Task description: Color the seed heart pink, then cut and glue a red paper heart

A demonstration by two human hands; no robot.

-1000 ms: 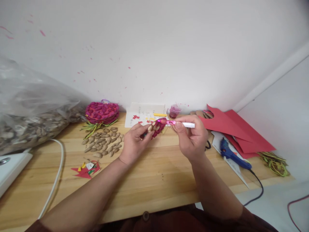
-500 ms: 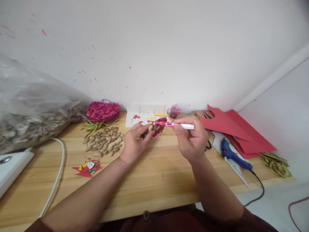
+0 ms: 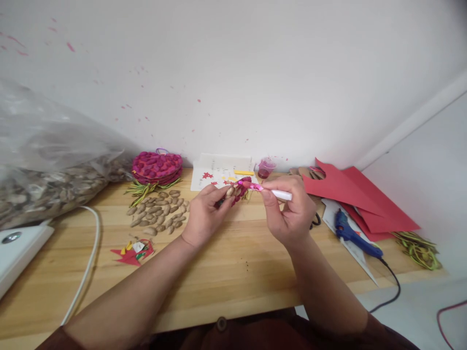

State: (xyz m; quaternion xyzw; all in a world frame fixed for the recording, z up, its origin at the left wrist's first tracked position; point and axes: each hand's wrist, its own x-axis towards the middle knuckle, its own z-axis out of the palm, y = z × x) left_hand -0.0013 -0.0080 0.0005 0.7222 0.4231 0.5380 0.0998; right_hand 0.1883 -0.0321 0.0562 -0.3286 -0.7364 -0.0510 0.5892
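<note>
My left hand (image 3: 204,214) is closed around a small piece made of seed shells (image 3: 236,193), partly painted magenta, held above the wooden table (image 3: 219,272). My right hand (image 3: 290,211) pinches a white-handled brush (image 3: 272,191) whose pink tip touches the top of that piece. A loose heap of unpainted seed shells (image 3: 156,214) lies on the table just left of my left hand. Behind it sits a stack of magenta-painted shell pieces (image 3: 156,166).
A big clear bag of shells (image 3: 47,165) fills the left. A white cable (image 3: 87,262) and a white device (image 3: 18,248) lie front left. A small paint cup (image 3: 264,167), white paper with red stars (image 3: 215,177), red card sheets (image 3: 350,194) and a blue glue gun (image 3: 352,234) sit at the back and right.
The brush has tilted, its tip dipping a little lower onto the shell piece. Both hands stay almost in place; the view has shifted slightly.
</note>
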